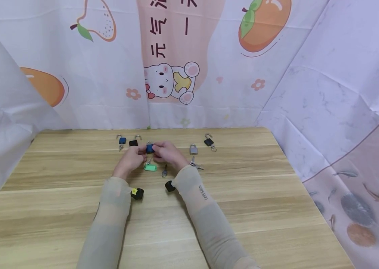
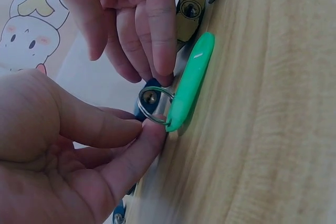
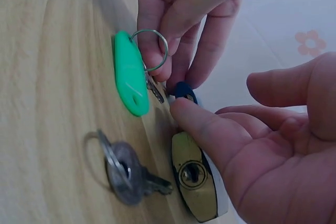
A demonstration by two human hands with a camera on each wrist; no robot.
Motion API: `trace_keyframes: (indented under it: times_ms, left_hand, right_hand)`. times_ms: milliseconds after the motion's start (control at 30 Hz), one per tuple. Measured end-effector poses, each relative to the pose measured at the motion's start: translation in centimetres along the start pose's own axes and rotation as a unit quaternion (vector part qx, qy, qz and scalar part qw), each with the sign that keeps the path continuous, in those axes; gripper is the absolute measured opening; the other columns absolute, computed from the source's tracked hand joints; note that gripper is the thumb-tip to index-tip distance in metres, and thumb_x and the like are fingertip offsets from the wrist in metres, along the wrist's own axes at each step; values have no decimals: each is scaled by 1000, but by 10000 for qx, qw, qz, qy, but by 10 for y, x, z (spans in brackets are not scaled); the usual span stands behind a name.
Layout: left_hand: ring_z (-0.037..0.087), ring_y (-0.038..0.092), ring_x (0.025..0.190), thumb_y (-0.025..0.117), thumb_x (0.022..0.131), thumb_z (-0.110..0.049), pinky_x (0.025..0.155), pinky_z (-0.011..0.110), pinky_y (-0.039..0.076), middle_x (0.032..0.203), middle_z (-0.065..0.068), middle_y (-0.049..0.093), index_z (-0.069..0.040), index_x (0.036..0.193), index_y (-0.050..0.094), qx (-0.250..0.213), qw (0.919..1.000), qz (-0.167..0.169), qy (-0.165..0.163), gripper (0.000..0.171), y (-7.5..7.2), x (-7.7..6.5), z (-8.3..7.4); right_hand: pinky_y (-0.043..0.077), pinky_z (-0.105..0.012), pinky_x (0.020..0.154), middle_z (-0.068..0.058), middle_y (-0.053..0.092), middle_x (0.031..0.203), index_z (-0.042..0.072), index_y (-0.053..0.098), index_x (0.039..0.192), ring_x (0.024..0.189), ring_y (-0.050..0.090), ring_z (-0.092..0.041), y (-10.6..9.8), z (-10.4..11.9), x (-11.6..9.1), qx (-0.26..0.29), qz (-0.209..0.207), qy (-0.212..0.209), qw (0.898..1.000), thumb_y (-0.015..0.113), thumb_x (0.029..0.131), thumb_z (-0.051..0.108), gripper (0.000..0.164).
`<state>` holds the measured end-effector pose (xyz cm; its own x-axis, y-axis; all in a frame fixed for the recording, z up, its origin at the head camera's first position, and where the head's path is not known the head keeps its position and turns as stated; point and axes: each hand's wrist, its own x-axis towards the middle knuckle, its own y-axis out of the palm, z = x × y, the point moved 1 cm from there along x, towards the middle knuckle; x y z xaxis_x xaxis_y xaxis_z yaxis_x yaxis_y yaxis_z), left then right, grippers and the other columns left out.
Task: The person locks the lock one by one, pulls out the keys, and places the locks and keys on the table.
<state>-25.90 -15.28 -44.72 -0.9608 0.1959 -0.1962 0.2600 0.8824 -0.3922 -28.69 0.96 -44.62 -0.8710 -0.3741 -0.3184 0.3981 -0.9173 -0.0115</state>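
Note:
In the head view, both hands meet at a small blue padlock (image 1: 149, 148) near the far side of the table. My left hand (image 1: 133, 158) pinches its left side with curled fingertips. From the other side my right hand (image 1: 168, 153) touches it with extended fingers, the thumb held apart in the right wrist view. A keyhole shows in the base of the blue padlock (image 2: 151, 97). Just in front lies a green key tag (image 1: 150, 168) with a ring and key (image 3: 156, 90). A brass-based padlock (image 3: 194, 177) stands beneath my right hand, with another key (image 3: 128, 174) near it.
Left of the hands lie another blue padlock (image 1: 122, 140), its shackle open, and a black padlock (image 1: 133, 143). To the right are a silver padlock (image 1: 193, 150) with keys (image 1: 196, 165) and an open black padlock (image 1: 208, 142). A printed curtain (image 1: 108, 89) hangs behind the table.

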Motion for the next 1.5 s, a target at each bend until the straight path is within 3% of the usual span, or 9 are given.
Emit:
trace_keyframes:
  times_ms: [267, 367, 500, 600, 667, 933, 1133, 1367, 1500]
  left_hand:
    - [31, 56, 115, 41, 98, 12, 96, 34, 47, 147, 28, 48, 6, 151, 39, 33, 10000, 48, -68, 54, -1, 2, 1]
    - [34, 52, 128, 41, 100, 9, 106, 40, 45, 152, 28, 42, 6, 153, 33, 138, 9999, 97, -5, 54, -4, -1, 0]
    - [38, 46, 136, 46, 102, 2, 113, 46, 40, 150, 28, 45, 7, 152, 35, 12, 9990, -422, 115, 52, -15, -6, -2]
    - [37, 47, 133, 47, 103, 0, 113, 46, 40, 146, 26, 49, 6, 150, 41, -309, 9945, -1000, 82, 48, -25, -8, 0]
    - [36, 44, 136, 45, 104, -2, 114, 45, 38, 148, 26, 47, 5, 151, 40, -477, 9922, -1155, -15, 48, -30, -8, 2]
    - [35, 27, 148, 42, 106, -6, 121, 45, 26, 160, 24, 30, 2, 156, 29, -663, 9921, -1021, -285, 53, -35, -5, 9]
    - [36, 30, 147, 41, 105, -4, 121, 46, 25, 158, 26, 34, 5, 155, 30, -605, 9918, -1081, -310, 52, -44, -5, 13]
    - [38, 25, 148, 40, 105, -5, 122, 49, 19, 158, 26, 33, 2, 157, 28, -682, 9924, -911, -459, 54, -51, -5, 17]
    - [39, 25, 148, 41, 104, -4, 122, 50, 19, 158, 27, 33, 1, 157, 28, -667, 9933, -843, -431, 55, -50, -2, 18]
  right_hand:
    - [55, -37, 97, -17, 55, 104, -6, 47, 147, 97, 57, -23, 1, 1, -1, 28, 30, -63, 10000, 49, 108, 13, 43]
    - [52, -37, 101, -19, 58, 123, -2, 43, 151, 110, 61, -25, -1, 1, -2, -57, -76, -97, 9999, 50, 108, 17, 47]
    - [48, -36, 106, -16, 46, 153, 3, 38, 155, 130, 56, -27, -6, 4, -4, -126, -266, -333, 9990, 51, 108, 22, 52]
    - [46, -35, 107, -15, 43, 156, 3, 38, 155, 134, 52, -26, -6, 7, -5, -1, -256, -539, 9982, 51, 108, 22, 52]
    - [46, -34, 107, -15, 42, 156, 2, 38, 154, 136, 50, -26, -4, 7, -4, 80, -182, -584, 9981, 51, 108, 21, 52]
    - [46, -31, 107, -16, 40, 157, 2, 39, 155, 140, 45, -25, 9, 9, 3, 401, 66, -485, 9980, 49, 109, 18, 50]
    - [41, -39, 113, -20, 39, 157, 0, 37, 154, 143, 40, -30, 33, 14, 14, 1003, 378, -408, 9934, 46, 109, 16, 48]
    - [39, -32, 112, -7, 35, 162, 2, 39, 153, 131, 46, -12, 51, 9, 30, 974, 349, -141, 9945, 48, 109, 16, 48]
    - [34, -37, 117, -7, 26, 165, 0, 36, 155, 144, 35, -18, 53, 7, 34, 991, 446, -68, 9941, 46, 109, 16, 49]
